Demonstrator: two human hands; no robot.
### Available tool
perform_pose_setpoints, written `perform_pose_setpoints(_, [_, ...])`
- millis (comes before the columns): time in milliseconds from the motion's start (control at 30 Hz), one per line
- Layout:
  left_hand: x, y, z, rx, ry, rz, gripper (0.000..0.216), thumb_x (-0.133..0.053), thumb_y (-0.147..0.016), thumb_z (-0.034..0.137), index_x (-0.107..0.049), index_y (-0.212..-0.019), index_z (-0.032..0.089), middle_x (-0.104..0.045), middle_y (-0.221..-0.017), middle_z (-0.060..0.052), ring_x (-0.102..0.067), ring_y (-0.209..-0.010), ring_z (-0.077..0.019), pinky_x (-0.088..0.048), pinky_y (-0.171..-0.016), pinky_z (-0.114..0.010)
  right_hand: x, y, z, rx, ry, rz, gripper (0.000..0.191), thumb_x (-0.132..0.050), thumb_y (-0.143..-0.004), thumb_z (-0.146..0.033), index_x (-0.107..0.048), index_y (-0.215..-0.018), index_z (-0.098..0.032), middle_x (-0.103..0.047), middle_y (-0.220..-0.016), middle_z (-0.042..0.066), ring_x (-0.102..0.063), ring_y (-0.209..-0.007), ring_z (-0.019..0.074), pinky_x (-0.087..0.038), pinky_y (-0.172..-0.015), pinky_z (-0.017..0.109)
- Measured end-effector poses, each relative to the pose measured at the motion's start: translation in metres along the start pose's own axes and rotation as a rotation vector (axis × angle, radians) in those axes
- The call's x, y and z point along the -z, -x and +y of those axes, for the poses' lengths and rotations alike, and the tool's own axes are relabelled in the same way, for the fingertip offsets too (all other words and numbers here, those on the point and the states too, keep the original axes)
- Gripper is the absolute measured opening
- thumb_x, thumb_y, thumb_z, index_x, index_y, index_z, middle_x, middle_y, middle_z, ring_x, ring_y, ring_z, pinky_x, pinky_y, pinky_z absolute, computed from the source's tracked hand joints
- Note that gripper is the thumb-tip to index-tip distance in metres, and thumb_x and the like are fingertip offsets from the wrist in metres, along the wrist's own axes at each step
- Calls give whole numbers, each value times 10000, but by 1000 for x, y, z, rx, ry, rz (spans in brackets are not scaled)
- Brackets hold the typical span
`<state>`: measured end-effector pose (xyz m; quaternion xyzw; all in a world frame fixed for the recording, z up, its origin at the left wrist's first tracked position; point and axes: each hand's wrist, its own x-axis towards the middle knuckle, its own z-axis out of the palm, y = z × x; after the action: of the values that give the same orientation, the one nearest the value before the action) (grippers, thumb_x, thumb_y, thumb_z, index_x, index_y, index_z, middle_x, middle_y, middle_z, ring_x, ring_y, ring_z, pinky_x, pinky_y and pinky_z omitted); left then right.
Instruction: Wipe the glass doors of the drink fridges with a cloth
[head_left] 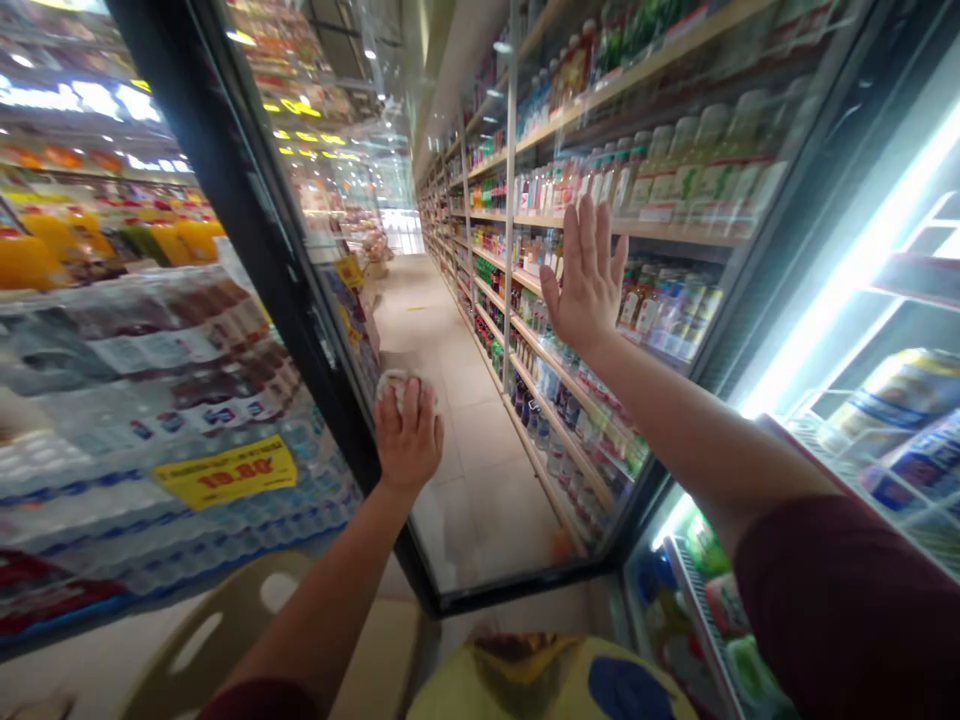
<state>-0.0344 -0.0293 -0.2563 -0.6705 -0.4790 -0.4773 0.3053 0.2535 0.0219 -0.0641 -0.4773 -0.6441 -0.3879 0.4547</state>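
An open cooler door with a black frame stands in front of me, and its glass pane [480,530] shows the aisle and lit shelves. My left hand [409,445] presses a pale, crumpled cloth [391,382] against the lower left of the pane, close to the frame. The fingers lie over the cloth and cover most of it. Higher up and to the right, my right hand [589,290] rests flat at the glass with its fingers stretched out and nothing in it.
At the right, the cooler holds cans [900,400] on wire shelves beside a bright light strip. Stacked bottle packs [150,350] with a yellow price sign [229,472] stand at the left. An olive plastic chair or stool [176,625] is at the lower left.
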Motion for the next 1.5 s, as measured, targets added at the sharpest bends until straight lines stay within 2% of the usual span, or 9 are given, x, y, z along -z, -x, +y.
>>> perform_pose_setpoints(67, [5,-19,0,12,30,-13,527,-488,-1066,416,-569,-1552,228,-536,-1603,-160,-127,-1645,-361,-187,-1322,-697,0,0,0,3,1,-4,760,-67,-1112,-548,-275,-1703,-116,-278,-1769,160,-186,-1665,298,-180,-1321,620])
perform_pose_setpoints(200, [22,-99,-3,6,46,63,640,-445,-1079,457,-411,-1656,183,-300,-1743,-150,17,-1654,-364,-5,-1338,-687,0,1,1,9,14,4,779,-60,-1116,-562,-268,-1699,-88,-258,-1773,177,-197,-1661,299,-176,-1326,597])
perform_pose_setpoints(267, [25,-123,2,-32,37,97,665,-450,-1080,441,-338,-1689,198,-241,-1768,-121,42,-1655,-353,12,-1345,-667,0,1,1,9,9,-1,789,-57,-1112,-574,-269,-1699,-90,-257,-1773,178,-205,-1658,303,-162,-1326,606])
perform_pose_setpoints(500, [11,-108,24,-489,-9,-41,562,-478,-1080,279,-427,-1636,346,-497,-1649,38,-2,-1652,-132,-74,-1395,-402,3,1,0,-2,-41,-26,779,-89,-1104,-574,-252,-1706,-107,-250,-1776,174,-195,-1661,311,-149,-1321,633])
perform_pose_setpoints(700, [28,-188,22,-309,-20,99,644,-396,-1096,366,-259,-1709,222,-212,-1785,-34,153,-1652,-238,26,-1378,-572,3,1,-1,0,-33,-15,776,-101,-1106,-562,-282,-1693,-88,-253,-1773,185,-204,-1659,310,-150,-1328,613])
perform_pose_setpoints(933, [28,-226,61,-491,67,-179,552,-342,-1103,373,-396,-1648,314,-354,-1730,66,-39,-1666,-161,-31,-1393,-475,2,1,-1,9,-38,-17,774,-113,-1108,-575,-255,-1705,-104,-245,-1778,171,-196,-1662,304,-152,-1330,611])
perform_pose_setpoints(1100, [45,-266,74,-275,24,28,631,-312,-1088,366,-283,-1704,233,-205,-1781,47,106,-1663,-216,56,-1384,-514,0,2,0,-6,-61,7,784,-88,-1099,-579,-263,-1707,-116,-250,-1778,163,-192,-1663,302,-136,-1336,607])
perform_pose_setpoints(1267, [42,-255,90,-542,73,-321,569,-321,-1081,331,-417,-1641,289,-368,-1722,76,-82,-1662,-178,-23,-1389,-475,-2,3,2,-2,-63,5,786,-84,-1098,-562,-306,-1691,-95,-249,-1775,177,-185,-1665,301,-123,-1340,605])
perform_pose_setpoints(1500, [51,-275,95,-246,17,5,628,-274,-1089,352,-298,-1700,207,-196,-1780,30,63,-1666,-210,88,-1373,-443,1,2,2,2,-76,-3,786,-91,-1097,-581,-259,-1708,-117,-264,-1772,165,-193,-1663,316,-147,-1324,639])
